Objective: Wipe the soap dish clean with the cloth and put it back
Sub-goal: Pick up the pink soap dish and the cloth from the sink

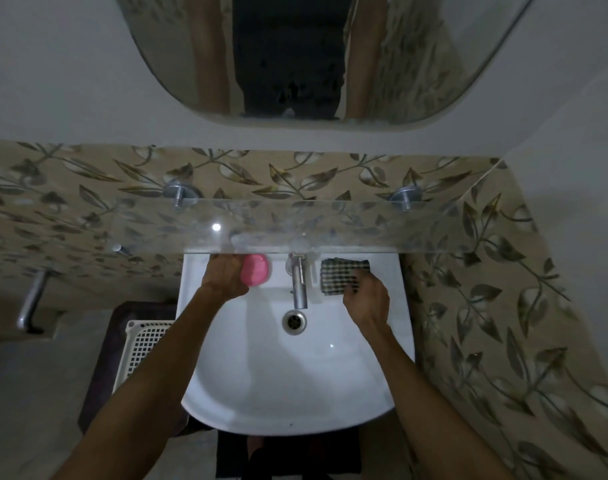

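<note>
A pink soap dish sits on the back left ledge of the white sink, just under the glass shelf. My left hand wraps around its left side, fingers closed on it. A checked dark-and-white cloth lies folded on the back right ledge of the sink. My right hand rests on the cloth's near edge, with fingertips pinching it.
A chrome tap stands between the dish and the cloth, above the drain. A glass shelf overhangs the sink's back. A white lattice basket sits on the floor to the left. A patterned tiled wall closes in on the right.
</note>
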